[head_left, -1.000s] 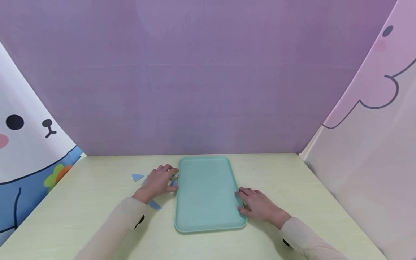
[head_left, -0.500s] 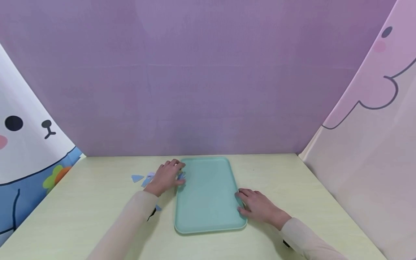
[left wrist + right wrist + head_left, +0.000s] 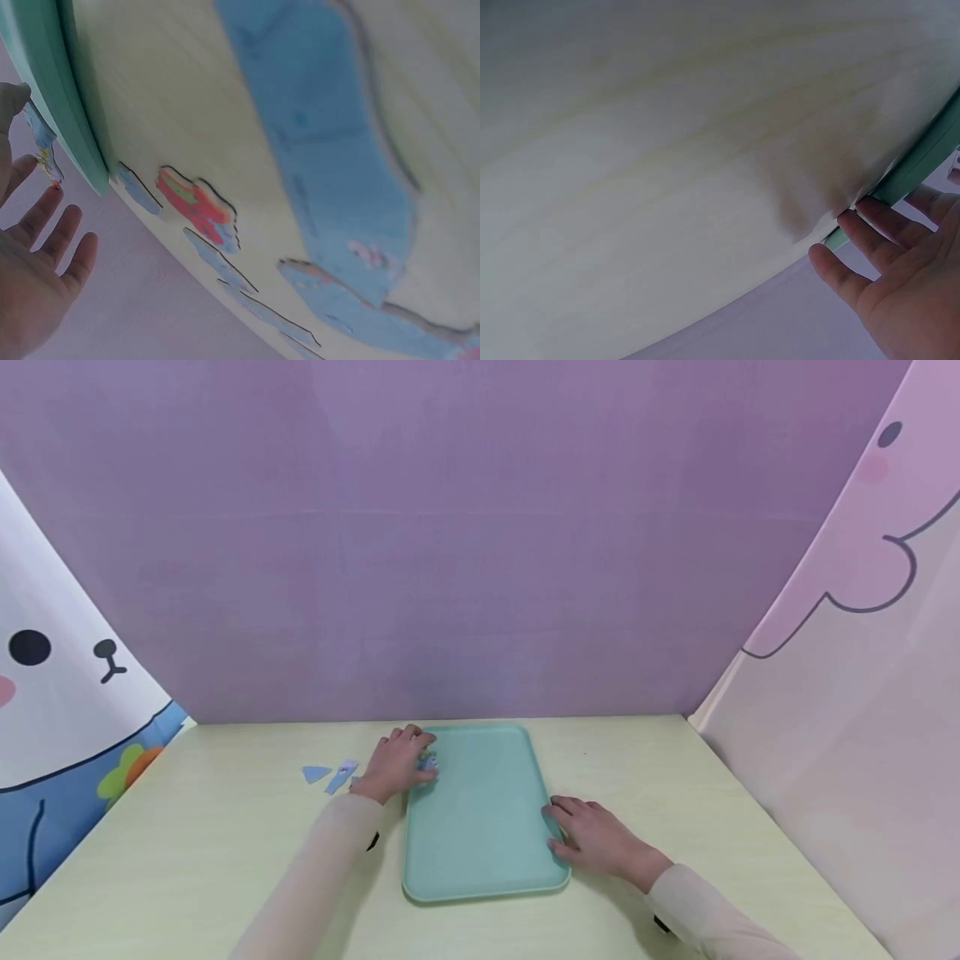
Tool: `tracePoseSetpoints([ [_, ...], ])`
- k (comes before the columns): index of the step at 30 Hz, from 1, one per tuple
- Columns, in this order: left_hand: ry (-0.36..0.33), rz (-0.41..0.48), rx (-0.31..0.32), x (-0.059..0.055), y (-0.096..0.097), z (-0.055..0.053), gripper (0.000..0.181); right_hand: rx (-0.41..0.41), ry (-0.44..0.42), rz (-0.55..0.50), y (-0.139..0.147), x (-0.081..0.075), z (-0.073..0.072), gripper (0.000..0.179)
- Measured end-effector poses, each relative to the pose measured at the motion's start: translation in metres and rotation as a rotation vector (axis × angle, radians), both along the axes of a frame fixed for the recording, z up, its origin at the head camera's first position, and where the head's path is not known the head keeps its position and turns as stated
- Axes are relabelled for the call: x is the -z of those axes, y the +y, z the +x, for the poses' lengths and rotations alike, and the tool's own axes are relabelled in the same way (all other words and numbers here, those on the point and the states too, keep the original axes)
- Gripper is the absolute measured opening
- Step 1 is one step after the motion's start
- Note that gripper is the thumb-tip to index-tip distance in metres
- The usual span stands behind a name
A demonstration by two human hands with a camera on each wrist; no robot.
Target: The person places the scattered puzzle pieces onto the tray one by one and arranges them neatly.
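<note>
In the head view my left hand (image 3: pixel 393 764) is over the upper left part of a mint green tray (image 3: pixel 480 835). Thumb and index finger pinch a small puzzle piece (image 3: pixel 428 763), printed in blue and yellow; in the left wrist view the piece (image 3: pixel 39 126) tilts above the tray's rim (image 3: pixel 64 97), the other fingers spread apart. On the tray's right side, low down, rests my right hand (image 3: pixel 596 835). Its fingers (image 3: pixel 870 244) are extended against the outer edge of the tray in the right wrist view, holding nothing loose.
Loose blue puzzle pieces (image 3: pixel 316 773) lie on the pale wooden table (image 3: pixel 225 827) left of the tray. The left wrist view has several more, including a red one (image 3: pixel 199 206) and a long blue one (image 3: pixel 322 142). A purple backdrop (image 3: pixel 480 543) rises behind the table.
My left hand has moved right from the table beside the tray to over its upper left part, carrying the puzzle piece. The right hand and the tray have stayed put.
</note>
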State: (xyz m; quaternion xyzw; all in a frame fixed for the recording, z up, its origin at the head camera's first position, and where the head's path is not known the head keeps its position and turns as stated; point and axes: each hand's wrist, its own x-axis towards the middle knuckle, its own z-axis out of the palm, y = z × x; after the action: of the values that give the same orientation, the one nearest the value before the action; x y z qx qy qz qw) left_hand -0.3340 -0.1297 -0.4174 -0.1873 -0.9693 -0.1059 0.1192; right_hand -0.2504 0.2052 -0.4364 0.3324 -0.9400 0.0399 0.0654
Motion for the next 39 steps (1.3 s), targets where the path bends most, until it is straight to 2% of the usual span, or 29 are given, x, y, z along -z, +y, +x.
tracePoseSetpoints([
  [5, -0.017, 0.006, -0.012, 0.0, 0.004, -0.003, 0.055, 0.003, -0.005, 0.0, 0.0, 0.001, 0.0, 0.047],
  [16, -0.041, -0.028, -0.032, 0.01, 0.007, -0.01, 0.055, 0.001, -0.009, 0.007, 0.0, 0.001, 0.0, 0.046],
  [26, -0.054, -0.002, -0.054, 0.01, 0.011, -0.012, 0.055, -0.003, 0.004, 0.008, 0.0, -0.001, 0.0, 0.047],
  [33, -0.072, 0.024, -0.044, 0.005, 0.014, -0.012, 0.054, -0.007, 0.012, 0.006, -0.001, -0.003, 0.001, 0.046],
  [39, -0.08, 0.024, -0.048, 0.007, 0.015, -0.014, 0.055, -0.01, 0.012, 0.005, -0.001, -0.003, 0.001, 0.046],
])
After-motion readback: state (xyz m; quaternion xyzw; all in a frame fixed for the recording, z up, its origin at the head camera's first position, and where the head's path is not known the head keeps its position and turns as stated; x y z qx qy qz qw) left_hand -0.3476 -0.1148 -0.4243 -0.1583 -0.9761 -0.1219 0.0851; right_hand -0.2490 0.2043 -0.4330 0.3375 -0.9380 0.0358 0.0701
